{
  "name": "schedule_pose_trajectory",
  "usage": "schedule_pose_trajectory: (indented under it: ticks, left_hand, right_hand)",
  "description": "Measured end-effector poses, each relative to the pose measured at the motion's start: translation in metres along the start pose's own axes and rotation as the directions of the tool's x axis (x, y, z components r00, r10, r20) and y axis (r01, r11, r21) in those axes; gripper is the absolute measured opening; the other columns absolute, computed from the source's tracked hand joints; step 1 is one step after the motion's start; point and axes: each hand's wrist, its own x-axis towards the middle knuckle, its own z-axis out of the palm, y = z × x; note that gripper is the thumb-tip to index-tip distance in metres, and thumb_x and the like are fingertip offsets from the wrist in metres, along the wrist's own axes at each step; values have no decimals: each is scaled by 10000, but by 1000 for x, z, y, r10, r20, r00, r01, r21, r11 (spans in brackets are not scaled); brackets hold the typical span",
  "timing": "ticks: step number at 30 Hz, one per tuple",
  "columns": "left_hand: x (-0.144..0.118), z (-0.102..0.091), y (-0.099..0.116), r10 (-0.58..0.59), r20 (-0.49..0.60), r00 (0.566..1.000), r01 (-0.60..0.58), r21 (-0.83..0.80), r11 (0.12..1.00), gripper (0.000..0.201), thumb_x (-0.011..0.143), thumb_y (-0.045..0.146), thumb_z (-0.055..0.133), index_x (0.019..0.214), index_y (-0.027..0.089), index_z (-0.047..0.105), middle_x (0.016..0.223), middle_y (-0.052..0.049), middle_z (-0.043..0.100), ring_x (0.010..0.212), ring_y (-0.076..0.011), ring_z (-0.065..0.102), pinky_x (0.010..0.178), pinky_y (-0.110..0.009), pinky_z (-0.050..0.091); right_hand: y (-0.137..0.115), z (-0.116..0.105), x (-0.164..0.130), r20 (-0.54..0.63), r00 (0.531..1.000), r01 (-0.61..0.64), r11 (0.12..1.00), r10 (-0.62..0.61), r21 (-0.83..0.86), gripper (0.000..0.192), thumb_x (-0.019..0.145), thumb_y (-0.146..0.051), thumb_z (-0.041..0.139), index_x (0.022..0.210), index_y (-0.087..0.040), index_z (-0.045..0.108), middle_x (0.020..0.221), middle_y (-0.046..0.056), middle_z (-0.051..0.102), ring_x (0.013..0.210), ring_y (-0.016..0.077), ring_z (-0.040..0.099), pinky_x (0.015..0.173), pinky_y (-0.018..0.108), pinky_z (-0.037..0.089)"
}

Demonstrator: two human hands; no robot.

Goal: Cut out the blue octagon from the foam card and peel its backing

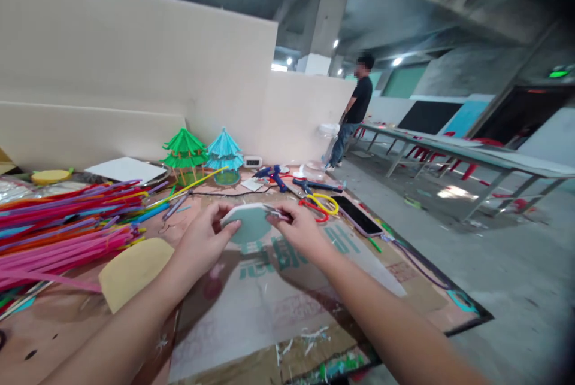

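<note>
Gripping a teal foam disc [251, 223] with both hands, your left hand [204, 240] and right hand [300, 230] are closing fingers on its rim, mid-worktop [278, 307], straws [63, 217] toward the left edge.

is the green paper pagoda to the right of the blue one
No, the green pagoda stands to the left of the blue pagoda, both at the back of the table beyond the hands.

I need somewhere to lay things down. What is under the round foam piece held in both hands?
Under the round foam piece lies the printed cardboard sheet with green lettering. The piece and the fingers cover part of that lettering.
</note>
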Motion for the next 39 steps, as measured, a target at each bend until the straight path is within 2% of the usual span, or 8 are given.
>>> schedule_pose_trajectory:
  ticks: [5,11,16,20,24,26,32,39]
  left_hand:
    - [3,0,-6,67,-6,998,-67,-25,997,403,833,465,609,1129,192,630,1022,-94,727,933,-260,683,768,-357,550]
    - [3,-5,-8,75,18,997,-76,138,987,347,861,509,532,939,233,728,975,-54,758,949,-273,685,797,-363,546]
    - [5,-5,-12,51,55,997,-58,132,990,398,857,535,511,989,216,709,977,-58,746,958,-270,671,781,-342,529]
    - [6,-5,-15,56,106,993,-70,134,988,346,850,480,539,986,196,684,937,-57,727,889,-250,661,758,-326,504]
    - [2,-6,-10,61,54,997,-73,254,964,277,850,415,548,926,179,671,805,-24,686,745,-208,618,653,-288,450]
    - [0,-7,-5,51,17,999,-54,323,945,239,852,390,552,879,179,663,733,-1,655,681,-186,588,596,-266,415]
    - [-2,-8,3,57,0,998,-53,375,925,172,838,334,584,871,183,661,725,10,640,651,-161,550,589,-250,383]
    - [-2,-10,0,102,10,995,-94,478,873,137,837,283,575,899,198,662,756,5,652,697,-175,561,611,-264,357]
  right_hand:
    - [1,3,-3,7,1000,22,1000,-22,-3,78,820,-222,608,767,-184,651,646,-16,576,610,127,506,542,224,371]
    - [2,7,-7,29,1000,-1,1000,1,7,60,801,-199,610,768,-181,656,649,-18,577,612,119,492,544,216,339]
    - [3,8,-6,25,999,-28,999,27,38,79,808,-208,593,789,-180,665,669,-14,583,623,121,495,558,220,333]
    - [2,7,-6,20,1000,-19,998,18,60,70,811,-210,593,784,-184,652,660,-19,573,613,121,496,558,222,350]
    - [0,6,-6,36,999,15,1000,-16,23,108,836,-246,591,855,-176,671,716,1,621,664,139,544,613,241,407]
    - [-1,4,-5,41,999,16,1000,-16,16,206,841,-299,612,993,-175,675,835,28,679,731,159,589,667,266,446]
    - [7,-4,-2,-16,976,215,975,-216,-63,296,948,-327,493,1167,-206,652,1151,83,694,1058,215,629,901,357,476]
    - [10,-6,-3,22,940,333,900,-341,-281,274,950,-326,532,1150,-200,671,1045,89,699,993,226,627,853,369,480]
